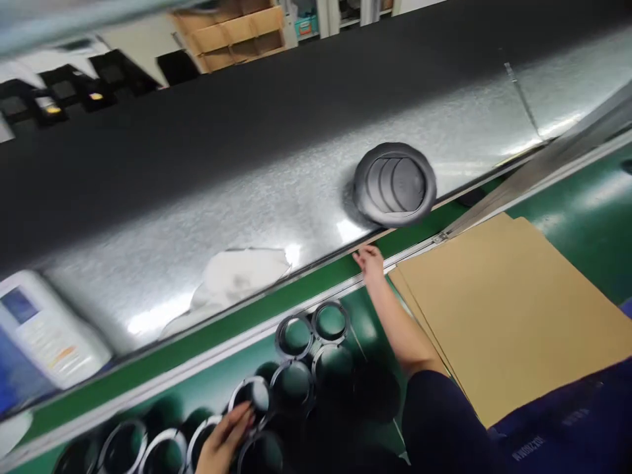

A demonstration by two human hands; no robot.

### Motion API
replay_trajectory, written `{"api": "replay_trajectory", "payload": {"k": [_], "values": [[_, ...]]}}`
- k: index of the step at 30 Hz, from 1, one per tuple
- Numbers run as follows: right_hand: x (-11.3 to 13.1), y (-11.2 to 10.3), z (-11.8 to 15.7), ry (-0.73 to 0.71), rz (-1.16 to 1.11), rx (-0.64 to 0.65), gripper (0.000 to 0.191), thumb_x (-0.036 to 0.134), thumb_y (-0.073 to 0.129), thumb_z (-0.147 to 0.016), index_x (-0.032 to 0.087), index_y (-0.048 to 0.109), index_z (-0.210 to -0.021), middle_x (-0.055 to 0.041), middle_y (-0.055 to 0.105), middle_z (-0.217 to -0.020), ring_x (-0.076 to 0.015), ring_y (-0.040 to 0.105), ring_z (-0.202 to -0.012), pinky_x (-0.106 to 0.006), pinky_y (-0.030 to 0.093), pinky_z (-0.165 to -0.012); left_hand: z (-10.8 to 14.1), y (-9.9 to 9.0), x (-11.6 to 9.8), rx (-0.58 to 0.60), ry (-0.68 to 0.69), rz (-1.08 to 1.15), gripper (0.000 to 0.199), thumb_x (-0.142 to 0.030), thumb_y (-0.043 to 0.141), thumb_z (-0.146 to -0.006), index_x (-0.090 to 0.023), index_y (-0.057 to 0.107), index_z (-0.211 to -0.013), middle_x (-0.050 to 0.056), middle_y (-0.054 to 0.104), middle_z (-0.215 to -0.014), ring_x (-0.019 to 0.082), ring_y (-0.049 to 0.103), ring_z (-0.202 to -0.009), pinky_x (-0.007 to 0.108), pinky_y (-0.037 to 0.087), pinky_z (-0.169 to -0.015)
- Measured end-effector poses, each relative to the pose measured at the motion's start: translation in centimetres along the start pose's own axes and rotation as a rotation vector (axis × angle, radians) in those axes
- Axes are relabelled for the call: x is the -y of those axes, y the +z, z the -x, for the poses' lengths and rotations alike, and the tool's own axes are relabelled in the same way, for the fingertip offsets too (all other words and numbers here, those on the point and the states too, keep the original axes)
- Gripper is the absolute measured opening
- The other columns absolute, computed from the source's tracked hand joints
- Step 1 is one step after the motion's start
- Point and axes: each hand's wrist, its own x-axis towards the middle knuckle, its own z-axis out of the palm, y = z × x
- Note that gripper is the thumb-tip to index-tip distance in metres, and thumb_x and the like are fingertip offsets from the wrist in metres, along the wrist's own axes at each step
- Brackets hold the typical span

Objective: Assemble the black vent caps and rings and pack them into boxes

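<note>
Black rings with silver rims point(295, 336) lie in several rows on a green work surface point(363, 316). My left hand point(224, 438) is low in the view, its fingers against one ring point(251, 398); whether it grips that ring is hard to tell. My right hand point(369, 262) reaches up to a green-and-metal rail point(316, 276), fingers spread, holding nothing. Just above that hand and apart from it, a round black louvered air vent point(395, 184) rests on a galvanized metal sheet point(247, 197).
Stacked tan cardboard sheets point(508, 316) lie to the right of my right arm. A crumpled white cloth point(232, 283) lies on the metal sheet. A white device with a blue screen point(47, 326) is at the left. Shelves and a cardboard box point(230, 29) stand far off.
</note>
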Motion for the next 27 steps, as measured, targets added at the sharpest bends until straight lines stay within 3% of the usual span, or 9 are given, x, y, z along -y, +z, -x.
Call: {"api": "replay_trajectory", "payload": {"k": [3, 5, 8, 11, 14, 17, 21, 23, 27], "values": [[-5.8, 2.7, 14.3, 0.232, -0.092, 0.402, 0.035, 0.038, 0.089, -0.066, 0.020, 0.062, -0.078, 0.0057, 0.060, -0.068, -0.0097, 0.058, -0.063, -0.037, 0.063, -0.081, 2.0, 2.0, -2.3, 0.067, -0.017, 0.272, 0.040, -0.043, 0.093, -0.060, -0.036, 0.079, -0.098, 0.007, 0.074, -0.128, 0.040, 0.054, -0.139, 0.051, 0.041, -0.120], [-8.3, 3.2, 24.1, 0.451, -0.170, 0.658, 0.039, 0.039, 0.094, -0.060, 0.020, 0.065, -0.079, 0.0057, 0.061, -0.068, -0.0106, 0.062, -0.066, -0.038, 0.064, -0.084, 2.9, 2.4, -3.8, 0.102, 0.075, 0.603, 0.066, -0.027, 0.091, -0.064, -0.040, 0.070, -0.124, 0.004, 0.056, -0.153, 0.036, 0.044, -0.149, 0.051, 0.043, -0.118], [-9.6, 2.9, 35.7, 0.701, -0.178, 0.875, 0.038, 0.037, 0.096, -0.060, 0.021, 0.068, -0.080, 0.0051, 0.063, -0.071, -0.0106, 0.064, -0.069, -0.035, 0.064, -0.084, 3.7, 0.5, -3.8, 0.070, 0.213, 0.946, 0.080, -0.028, 0.082, -0.077, -0.043, 0.049, -0.148, 0.003, 0.055, -0.153, 0.030, 0.051, -0.143, 0.046, 0.047, -0.114], [-9.2, 2.5, 42.7, 0.807, -0.112, 1.073, 0.035, 0.039, 0.093, -0.067, 0.022, 0.070, -0.087, 0.0013, 0.070, -0.084, -0.0131, 0.069, -0.078, -0.032, 0.064, -0.082, 5.5, -3.1, -1.7, 0.045, 0.233, 1.121, 0.069, -0.043, 0.070, -0.087, -0.033, 0.049, -0.152, 0.007, 0.068, -0.134, 0.028, 0.064, -0.127, 0.041, 0.051, -0.109], [-7.8, 2.0, 45.8, 0.824, 0.129, 1.469, 0.041, 0.050, 0.083, -0.079, 0.023, 0.072, -0.107, -0.0028, 0.073, -0.092, -0.0166, 0.072, -0.076, -0.031, 0.062, -0.067, 7.6, -6.4, 0.8, 0.139, 0.167, 1.212, 0.063, -0.056, 0.056, -0.094, -0.023, 0.056, -0.147, 0.011, 0.071, -0.128, 0.030, 0.068, -0.119, 0.043, 0.053, -0.105], [-5.9, 2.3, 46.2, 0.357, 0.484, 1.709, 0.042, 0.058, 0.065, -0.094, 0.023, 0.076, -0.112, -0.0040, 0.070, -0.081, -0.0164, 0.066, -0.065, -0.032, 0.058, -0.061, 9.0, -8.8, 2.7, 0.257, 0.111, 1.270, 0.064, -0.060, 0.050, -0.097, -0.015, 0.061, -0.140, 0.015, 0.073, -0.125, 0.032, 0.068, -0.117, 0.046, 0.054, -0.103], [-4.9, 3.3, 45.9, -0.681, 0.728, 1.355, 0.037, 0.051, 0.055, -0.101, 0.028, 0.081, -0.115, -0.0101, 0.065, -0.109, -0.0255, 0.059, -0.107, -0.047, 0.053, -0.100, 10.1, -10.8, 4.3, 0.425, 0.075, 1.319, 0.062, -0.059, 0.047, -0.100, -0.012, 0.063, -0.137, 0.015, 0.075, -0.117, 0.030, 0.071, -0.110, 0.045, 0.055, -0.102], [-5.6, 3.4, 46.3, -0.905, 0.840, 1.289, 0.038, 0.049, 0.052, -0.103, 0.032, 0.079, -0.122, -0.0109, 0.060, -0.121, -0.0282, 0.051, -0.119, -0.051, 0.046, -0.109, 10.7, -11.5, 4.9, 0.474, 0.082, 1.341, 0.062, -0.059, 0.043, -0.102, -0.012, 0.063, -0.136, 0.014, 0.076, -0.115, 0.028, 0.072, -0.106, 0.044, 0.055, -0.102], [-7.9, 2.2, 47.9, -0.991, 1.041, 1.232, 0.041, 0.046, 0.043, -0.107, 0.035, 0.075, -0.130, -0.0098, 0.054, -0.135, -0.0291, 0.043, -0.128, -0.052, 0.039, -0.116, 11.7, -12.3, 6.1, 0.574, 0.058, 1.296, 0.060, -0.058, 0.043, -0.103, -0.015, 0.061, -0.140, 0.014, 0.075, -0.119, 0.030, 0.071, -0.110, 0.048, 0.053, -0.105]]}}
